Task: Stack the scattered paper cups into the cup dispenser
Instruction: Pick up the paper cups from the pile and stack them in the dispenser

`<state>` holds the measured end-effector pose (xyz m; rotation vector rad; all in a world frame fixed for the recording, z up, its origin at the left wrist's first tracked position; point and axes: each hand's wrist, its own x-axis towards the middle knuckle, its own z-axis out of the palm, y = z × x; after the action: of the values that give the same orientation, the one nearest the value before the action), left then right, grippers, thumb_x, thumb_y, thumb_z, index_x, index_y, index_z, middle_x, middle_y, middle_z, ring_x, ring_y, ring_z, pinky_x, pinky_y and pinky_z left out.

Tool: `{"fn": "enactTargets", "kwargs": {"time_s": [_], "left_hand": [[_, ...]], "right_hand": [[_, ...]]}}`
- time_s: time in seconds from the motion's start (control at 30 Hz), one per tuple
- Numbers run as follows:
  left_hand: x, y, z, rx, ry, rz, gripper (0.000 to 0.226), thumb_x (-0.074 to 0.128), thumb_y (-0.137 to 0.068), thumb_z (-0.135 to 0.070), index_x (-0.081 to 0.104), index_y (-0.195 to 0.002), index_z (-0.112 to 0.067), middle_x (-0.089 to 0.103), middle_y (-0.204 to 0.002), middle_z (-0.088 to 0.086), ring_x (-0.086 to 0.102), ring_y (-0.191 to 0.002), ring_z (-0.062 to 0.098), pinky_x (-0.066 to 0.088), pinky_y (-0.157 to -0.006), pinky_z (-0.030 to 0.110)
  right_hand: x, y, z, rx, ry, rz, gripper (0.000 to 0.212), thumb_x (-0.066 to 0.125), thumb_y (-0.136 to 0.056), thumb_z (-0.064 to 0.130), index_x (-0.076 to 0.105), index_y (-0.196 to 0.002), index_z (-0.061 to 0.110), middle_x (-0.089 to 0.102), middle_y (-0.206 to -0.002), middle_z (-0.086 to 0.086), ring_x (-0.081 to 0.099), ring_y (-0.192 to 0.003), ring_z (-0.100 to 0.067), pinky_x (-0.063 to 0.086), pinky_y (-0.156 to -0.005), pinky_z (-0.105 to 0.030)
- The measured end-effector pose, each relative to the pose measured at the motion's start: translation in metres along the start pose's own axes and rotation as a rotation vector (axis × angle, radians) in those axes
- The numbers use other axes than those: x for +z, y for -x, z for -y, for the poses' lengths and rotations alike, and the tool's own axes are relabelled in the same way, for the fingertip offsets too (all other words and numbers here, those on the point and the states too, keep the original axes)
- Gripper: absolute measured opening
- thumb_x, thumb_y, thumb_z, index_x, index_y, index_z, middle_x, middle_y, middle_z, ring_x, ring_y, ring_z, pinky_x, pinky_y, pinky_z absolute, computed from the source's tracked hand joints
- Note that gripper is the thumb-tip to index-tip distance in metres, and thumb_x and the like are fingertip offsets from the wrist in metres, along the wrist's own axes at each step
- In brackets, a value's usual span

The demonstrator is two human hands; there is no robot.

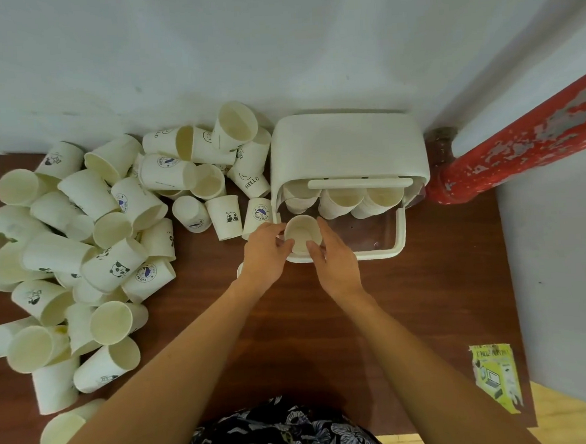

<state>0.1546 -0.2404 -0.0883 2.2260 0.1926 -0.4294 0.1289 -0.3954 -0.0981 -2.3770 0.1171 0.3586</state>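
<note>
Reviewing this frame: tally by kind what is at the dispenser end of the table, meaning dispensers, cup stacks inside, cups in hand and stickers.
cup dispenser: 1
cup stacks visible inside it: 3
paper cup held between the left hand and right hand: 1
yellow sticker: 1
Total: 6

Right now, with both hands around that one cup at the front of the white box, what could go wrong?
Both hands, left hand and right hand, hold the cup at the front left corner of the cup dispenser. Squeezing could crumple its paper rim.

The clear front tray is mostly bare; a cup set there alone, rather than nested into the stacks behind, might tip.

The loose cup pile lies close beside the left forearm; a sideways sweep could roll cups off the table.
</note>
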Motion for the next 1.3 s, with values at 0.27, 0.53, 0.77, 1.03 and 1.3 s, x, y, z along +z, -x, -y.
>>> {"fn": "enactTargets", "kwargs": {"time_s": [0.27,0.53,0.77,1.03,1.3], "left_hand": [[-0.011,0.001,0.0,-0.004,0.056,0.041,0.024,0.06,-0.094,-0.026,0.068,-0.115,-0.016,0.064,-0.112,0.002,0.062,-0.088,0.014,0.047,-0.081,0.027],[-0.048,0.008,0.039,-0.062,-0.138,-0.18,0.032,0.056,-0.092,-0.023,0.06,-0.122,-0.014,0.059,-0.124,0.005,0.058,-0.108,0.024,0.049,-0.09,0.043],[-0.065,-0.001,0.058,-0.02,-0.339,-0.044,0.056,0.055,-0.093,-0.023,0.036,-0.145,-0.016,0.026,-0.155,0.007,0.023,-0.141,0.035,0.037,-0.105,0.05],[-0.059,0.015,0.086,0.061,-0.47,0.014,0.044,0.055,-0.09,-0.027,0.05,-0.132,-0.014,0.035,-0.149,0.005,0.031,-0.133,0.031,0.047,-0.093,0.053],[-0.066,0.0,0.071,0.075,-0.377,-0.1,0.057,0.057,-0.089,-0.018,0.035,-0.141,-0.019,0.018,-0.157,0.005,0.024,-0.14,0.033,0.051,-0.084,0.046]], "right_hand": [[-0.009,-0.009,0.006,0.023,0.127,0.127,0.055,0.035,-0.104,0.04,0.022,-0.154,0.021,0.037,-0.155,-0.003,0.036,-0.139,-0.026,0.04,-0.107,-0.047],[0.011,0.031,0.043,-0.278,0.037,-0.223,0.024,0.055,-0.09,0.007,0.066,-0.112,0.014,0.064,-0.115,0.001,0.053,-0.109,-0.015,0.049,-0.092,-0.033],[0.047,0.036,0.057,-0.37,0.182,0.228,0.053,0.061,-0.084,0.009,0.053,-0.135,0.023,0.046,-0.144,-0.001,0.04,-0.13,-0.023,0.042,-0.101,-0.036],[0.064,0.037,0.055,-0.192,0.106,0.19,0.051,0.067,-0.078,0.017,0.046,-0.124,0.024,0.043,-0.127,0.008,0.047,-0.114,-0.017,0.051,-0.085,-0.034],[0.059,0.057,0.034,0.05,0.254,0.202,0.065,0.065,-0.081,0.032,0.031,-0.136,0.024,0.04,-0.128,0.002,0.055,-0.1,-0.023,0.05,-0.08,-0.037]]}}
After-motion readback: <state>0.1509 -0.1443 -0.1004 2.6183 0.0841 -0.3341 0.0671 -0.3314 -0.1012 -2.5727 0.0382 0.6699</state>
